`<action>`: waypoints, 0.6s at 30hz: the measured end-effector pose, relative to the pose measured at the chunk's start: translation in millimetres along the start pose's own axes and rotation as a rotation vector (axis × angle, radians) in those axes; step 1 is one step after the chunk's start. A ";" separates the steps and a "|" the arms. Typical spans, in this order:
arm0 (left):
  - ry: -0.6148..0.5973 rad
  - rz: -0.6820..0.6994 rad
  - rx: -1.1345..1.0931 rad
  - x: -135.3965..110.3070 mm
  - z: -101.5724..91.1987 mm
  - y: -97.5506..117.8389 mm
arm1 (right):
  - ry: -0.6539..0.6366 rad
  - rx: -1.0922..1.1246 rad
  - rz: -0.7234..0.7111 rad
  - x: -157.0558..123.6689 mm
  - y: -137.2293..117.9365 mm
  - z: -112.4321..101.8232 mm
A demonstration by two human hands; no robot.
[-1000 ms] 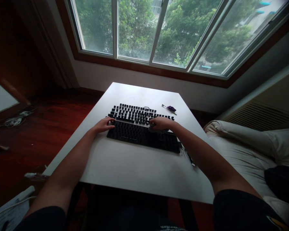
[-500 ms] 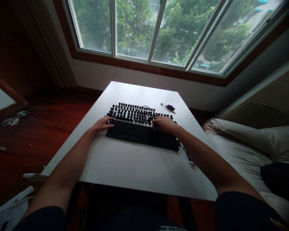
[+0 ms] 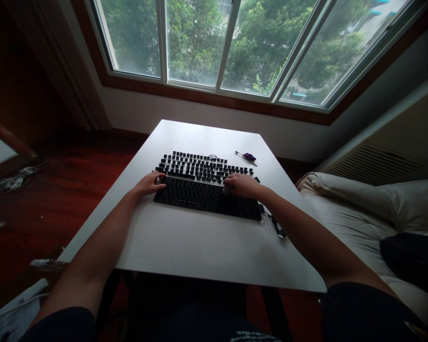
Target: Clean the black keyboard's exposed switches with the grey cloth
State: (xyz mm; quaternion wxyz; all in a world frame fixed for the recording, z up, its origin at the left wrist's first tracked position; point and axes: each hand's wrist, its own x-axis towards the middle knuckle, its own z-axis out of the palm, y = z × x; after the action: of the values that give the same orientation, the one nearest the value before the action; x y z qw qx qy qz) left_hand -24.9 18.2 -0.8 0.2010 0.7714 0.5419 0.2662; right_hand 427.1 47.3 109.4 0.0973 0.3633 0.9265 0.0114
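A black keyboard base (image 3: 203,195), its keycaps off, lies across the white table (image 3: 185,242). My left hand (image 3: 149,184) grips its left end, thumb at the near side and curled fingers at the far side. Over the right half of the base, my right hand (image 3: 242,184) is closed with its fingers bent down. A small greyish thing (image 3: 227,190) shows under those fingers; its kind is too unclear to name. Loose black keycaps (image 3: 189,164) stand in rows just behind the base.
A purple-handled tool (image 3: 248,156) lies at the table's back right. A dark cable (image 3: 278,230) with a plug rests beside my right forearm. To the right is a pale sofa (image 3: 335,209); a window (image 3: 214,47) is behind the table.
The view has shifted slightly, so everything sits a little further left. My right hand has moved slightly over the base; my left hand stays at its left end.
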 end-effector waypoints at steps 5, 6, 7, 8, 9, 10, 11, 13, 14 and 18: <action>0.004 -0.012 -0.008 -0.8 0.0 2.2 | -0.046 0.049 -0.025 0.0 1.7 -1.2; 0.005 -0.013 -0.008 -0.9 0.0 2.0 | -0.100 0.106 -0.077 -0.4 -0.1 -1.2; 0.007 -0.012 -0.008 -1.1 0.0 1.8 | -0.157 0.171 -0.125 -0.8 -2.1 -1.1; 0.009 -0.012 -0.007 -1.1 0.1 1.7 | -0.216 0.234 -0.165 -1.0 -4.0 -1.0; 0.011 -0.013 -0.008 -1.1 0.1 1.8 | -0.269 0.287 -0.192 -0.8 -5.5 -1.0; 0.011 -0.014 -0.008 -1.1 0.1 2.2 | -0.309 0.319 -0.200 -0.4 -6.3 -0.9; 0.011 -0.015 -0.009 -1.0 0.1 2.8 | -0.328 0.324 -0.188 0.2 -6.5 -1.0; 0.011 -0.021 -0.010 -0.8 -0.2 4.3 | -0.268 0.252 -0.101 1.8 -4.6 -1.0; 0.012 -0.024 -0.009 -0.7 -0.3 5.0 | -0.203 0.189 -0.035 2.5 -2.9 -0.9; 0.013 -0.027 -0.007 -0.1 0.4 4.6 | 0.009 -0.024 0.154 2.5 2.6 1.2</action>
State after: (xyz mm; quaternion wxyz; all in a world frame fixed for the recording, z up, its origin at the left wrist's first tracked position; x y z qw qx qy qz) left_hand -21.3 16.6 1.7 0.2037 0.7616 0.5527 0.2702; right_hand 427.3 50.8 108.0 0.0961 0.4322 0.8961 0.0316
